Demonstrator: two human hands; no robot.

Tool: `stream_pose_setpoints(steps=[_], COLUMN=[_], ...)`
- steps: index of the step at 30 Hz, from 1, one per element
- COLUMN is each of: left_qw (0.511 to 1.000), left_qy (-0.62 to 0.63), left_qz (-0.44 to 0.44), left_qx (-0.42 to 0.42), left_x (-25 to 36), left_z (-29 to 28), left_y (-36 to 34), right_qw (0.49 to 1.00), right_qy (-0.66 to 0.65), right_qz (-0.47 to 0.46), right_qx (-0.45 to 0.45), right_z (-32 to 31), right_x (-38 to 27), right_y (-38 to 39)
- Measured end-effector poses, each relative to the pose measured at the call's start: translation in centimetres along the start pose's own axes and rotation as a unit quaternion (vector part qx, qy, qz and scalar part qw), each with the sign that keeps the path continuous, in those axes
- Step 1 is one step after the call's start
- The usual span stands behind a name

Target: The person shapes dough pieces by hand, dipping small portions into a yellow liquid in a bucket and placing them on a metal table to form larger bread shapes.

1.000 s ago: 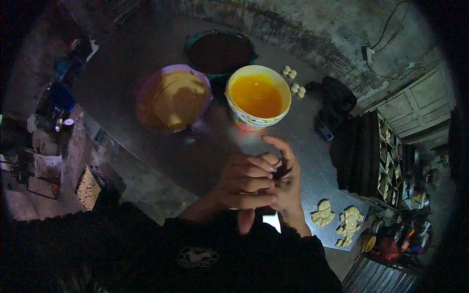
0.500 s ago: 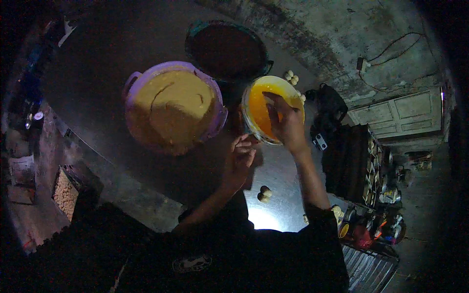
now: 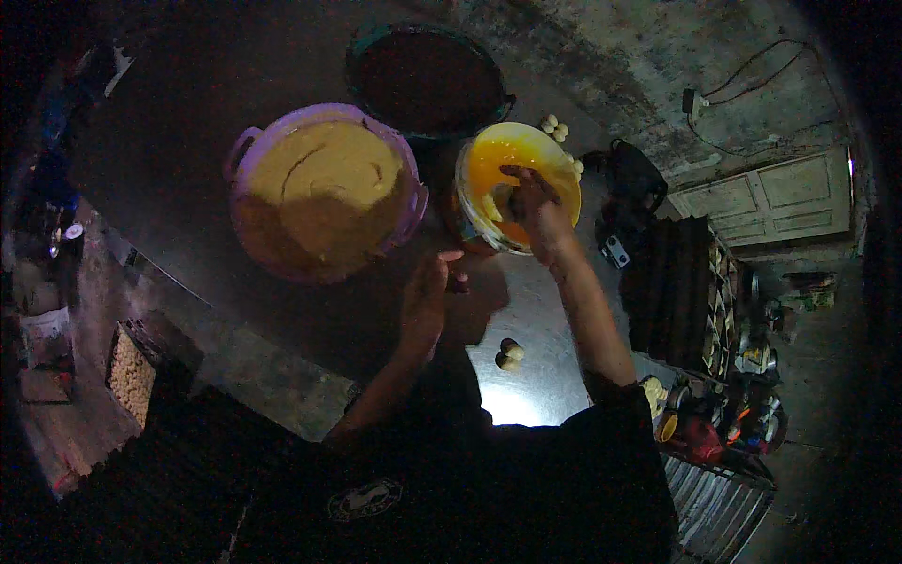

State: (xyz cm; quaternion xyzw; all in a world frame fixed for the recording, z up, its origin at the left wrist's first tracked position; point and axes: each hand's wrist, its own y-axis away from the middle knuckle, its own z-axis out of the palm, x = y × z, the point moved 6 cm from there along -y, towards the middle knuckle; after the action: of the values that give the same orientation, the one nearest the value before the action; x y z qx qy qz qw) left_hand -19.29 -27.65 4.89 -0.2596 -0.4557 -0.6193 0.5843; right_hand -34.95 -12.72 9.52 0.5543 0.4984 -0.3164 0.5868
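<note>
My right hand point(image 3: 540, 209) is inside the rim of a pale bucket point(image 3: 572, 202) of yellow-orange liquid point(image 3: 498, 150) that looks like beaten egg. Its fingers are bent round a pale, curved thing point(image 3: 502, 201) at the liquid's surface, too dim to name. Left of the bucket, my left hand point(image 3: 427, 303) hovers over the table with its fingers apart and nothing in them. Beyond it stands a purple tub point(image 3: 420, 202) with two handles, holding thick, pale yellow batter point(image 3: 329, 179). A couple of eggs point(image 3: 509, 354) lie on the table nearer my body.
Behind the tub and bucket sits a large, dark round basin point(image 3: 427, 80). More eggs point(image 3: 554, 128) rest beyond the bucket, by a black bag point(image 3: 634, 177). Dark stacked trays point(image 3: 672, 291) stand at the right. A crate of round, pale items point(image 3: 130, 376) is low on the left.
My right hand has shifted in the bucket, and the pale curved thing now shows beside it. My left hand has drawn back from the bucket toward the lower left. The whole view has shifted slightly.
</note>
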Motion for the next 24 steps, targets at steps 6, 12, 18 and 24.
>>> stream_pose_setpoints(steps=[6, 12, 18, 24], left_qw=[0.964, 0.91, 0.88, 0.966], left_qy=[0.23, 0.38, 0.426, 0.117], left_qz=[0.052, -0.095, -0.101, -0.001], left_qx=[-0.127, -0.136, -0.184, -0.232], left_x=[2.9, 3.4, -1.3, -4.8], left_z=[4.0, 10.8, 17.1, 23.2], left_y=[3.7, 8.9, 12.7, 16.5], right_qw=[0.956, 0.952, 0.928, 0.813], right_qy=[-0.266, -0.22, 0.129, 0.31], right_qz=[-0.044, -0.197, -0.35, -0.481], right_qx=[-0.116, -0.077, -0.018, 0.106], right_z=[2.7, -2.2, -11.6, -17.1], right_x=[-3.5, -3.3, -3.1, -1.9], right_y=[12.4, 20.3, 27.7, 35.1])
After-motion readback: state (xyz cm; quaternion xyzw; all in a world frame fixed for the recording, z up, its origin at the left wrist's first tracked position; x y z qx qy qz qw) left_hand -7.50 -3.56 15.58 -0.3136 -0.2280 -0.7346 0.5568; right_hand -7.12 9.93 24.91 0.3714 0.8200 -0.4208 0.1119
